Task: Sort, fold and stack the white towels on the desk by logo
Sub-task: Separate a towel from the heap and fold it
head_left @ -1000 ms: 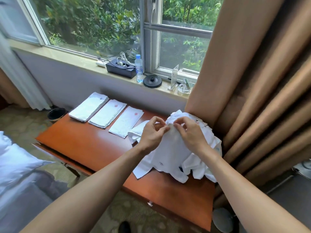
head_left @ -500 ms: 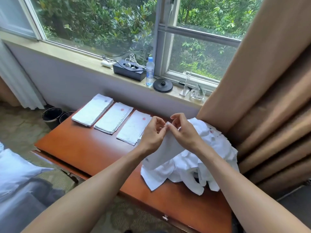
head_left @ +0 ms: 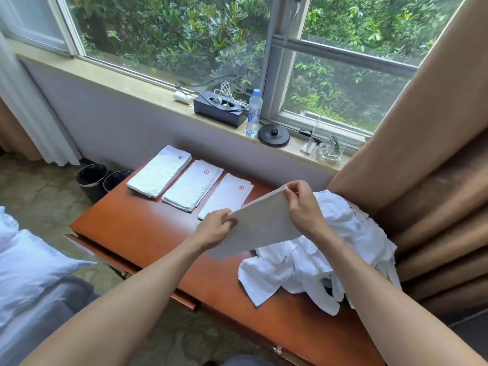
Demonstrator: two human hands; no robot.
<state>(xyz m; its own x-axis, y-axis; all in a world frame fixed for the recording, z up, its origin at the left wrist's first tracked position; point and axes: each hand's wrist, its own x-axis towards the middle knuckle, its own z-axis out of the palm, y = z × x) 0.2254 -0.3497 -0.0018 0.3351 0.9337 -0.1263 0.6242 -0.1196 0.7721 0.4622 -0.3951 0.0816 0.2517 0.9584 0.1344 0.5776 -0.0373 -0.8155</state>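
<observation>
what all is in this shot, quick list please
blue-logo stack: 1, white, folded, desk's far left
red-logo stacks: 2, white, folded, in a row right of it
held towel: 1, white, stretched between both hands above the desk
unfolded pile: 1, white, desk's right side by the curtain
desk: 1, reddish-brown, under the window
bins: 2, black, floor left of the desk
box: 1, black, windowsill
water bottle: 1, clear, blue cap, right of the box
round base: 1, black, right of the bottle
curtain: 1, tan, right
left hand: pinches the towel's near corner
right hand: pinches its far corner
</observation>
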